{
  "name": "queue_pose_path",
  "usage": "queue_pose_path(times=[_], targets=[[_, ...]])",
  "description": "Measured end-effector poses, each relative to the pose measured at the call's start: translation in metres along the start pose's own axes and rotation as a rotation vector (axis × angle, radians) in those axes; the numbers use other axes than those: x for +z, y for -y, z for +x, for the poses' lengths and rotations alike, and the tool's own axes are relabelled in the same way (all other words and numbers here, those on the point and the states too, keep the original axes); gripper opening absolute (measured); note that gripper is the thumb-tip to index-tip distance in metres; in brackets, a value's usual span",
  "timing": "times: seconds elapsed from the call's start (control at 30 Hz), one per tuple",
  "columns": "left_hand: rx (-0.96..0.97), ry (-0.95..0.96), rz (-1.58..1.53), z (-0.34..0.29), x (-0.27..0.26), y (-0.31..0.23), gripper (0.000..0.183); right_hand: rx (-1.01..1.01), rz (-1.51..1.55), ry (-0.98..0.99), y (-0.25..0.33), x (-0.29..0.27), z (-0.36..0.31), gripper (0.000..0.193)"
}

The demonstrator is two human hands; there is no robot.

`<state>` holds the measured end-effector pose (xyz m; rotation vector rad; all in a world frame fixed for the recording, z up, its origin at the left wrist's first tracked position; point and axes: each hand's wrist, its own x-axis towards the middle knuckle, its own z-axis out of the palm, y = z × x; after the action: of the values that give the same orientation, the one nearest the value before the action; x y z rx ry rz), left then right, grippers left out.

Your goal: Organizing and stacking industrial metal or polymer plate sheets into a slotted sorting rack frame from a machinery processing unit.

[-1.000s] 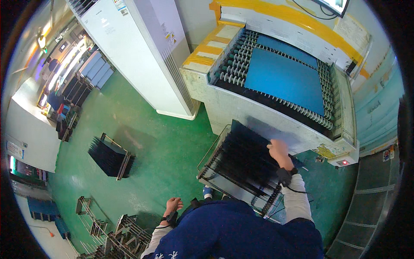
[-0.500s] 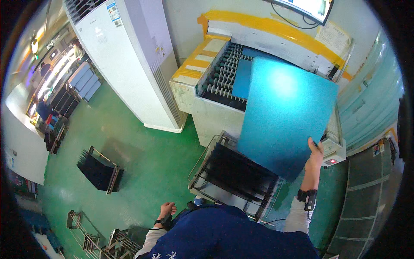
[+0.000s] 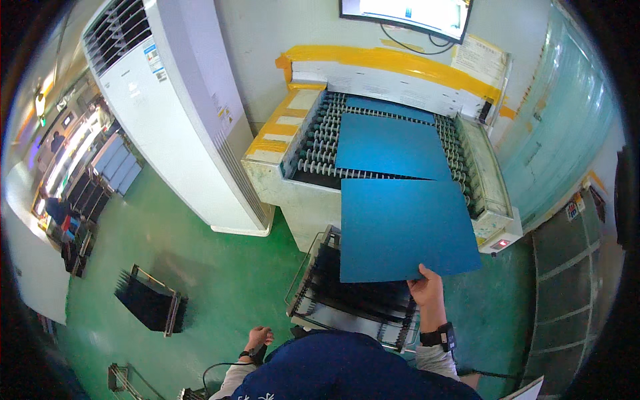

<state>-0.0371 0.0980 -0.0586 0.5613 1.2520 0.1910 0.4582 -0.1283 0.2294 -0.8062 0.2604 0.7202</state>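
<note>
A flat blue rectangular sheet [image 3: 408, 230] is gripped at its near edge by my right hand [image 3: 428, 290], thumb on top and fingers underneath. The sheet lies nearly level, its far edge at the front of a roller conveyor machine [image 3: 320, 150]. Farther in, a second blue sheet [image 3: 392, 147] rests on the rollers, with part of another blue sheet [image 3: 390, 108] behind it. Below the held sheet stands a rack [image 3: 320, 310] of dark upright panels, partly covered by it. Near my body on the left, my left hand [image 3: 260, 337] hangs with curled fingers, nothing visible in them.
A tall white air conditioner [image 3: 180, 127] stands left of the machine. On the green floor sits another rack of dark panels [image 3: 150, 300]. Metal frames [image 3: 119, 379] lie at the lower left. A grey panelled cabinet [image 3: 563, 287] stands at the right, and a screen [image 3: 410, 15] hangs above.
My right hand has brought the blue sheet left and lowered it from a tilted, raised position to nearly level before the rollers. The sheet on the rollers is now uncovered. My view has shifted.
</note>
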Motion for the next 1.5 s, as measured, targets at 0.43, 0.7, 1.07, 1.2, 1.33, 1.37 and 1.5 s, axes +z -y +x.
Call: queue_pose_path(times=[0.43,0.7,1.07,1.2,1.33,1.37,1.5], targets=[[0.054,0.025,-0.045,-0.031,0.027,-0.009,0.012,0.233,-0.053,0.016,-0.034,0.001,0.023,0.02],[0.037,-0.123,0.098,-0.067,0.031,-0.016,0.012,0.233,-0.084,0.034,-0.037,0.012,0.033,0.019],[0.053,-0.21,0.081,-0.057,0.022,-0.008,0.016,0.208,-0.116,0.011,-0.032,0.016,0.04,0.019],[0.033,-0.114,-0.022,-0.045,0.01,-0.006,0.015,0.228,-0.068,0.013,-0.032,0.018,0.045,0.019],[0.029,-0.179,0.066,-0.057,0.023,-0.012,0.016,0.218,-0.061,-0.025,-0.03,0.022,0.047,0.019],[0.043,-0.177,0.089,-0.058,0.025,-0.012,0.017,0.218,-0.047,-0.022,-0.029,0.022,0.047,0.02],[0.052,-0.164,0.083,-0.057,0.023,-0.011,0.019,0.23,-0.042,0.001,-0.028,0.021,0.051,0.02]])
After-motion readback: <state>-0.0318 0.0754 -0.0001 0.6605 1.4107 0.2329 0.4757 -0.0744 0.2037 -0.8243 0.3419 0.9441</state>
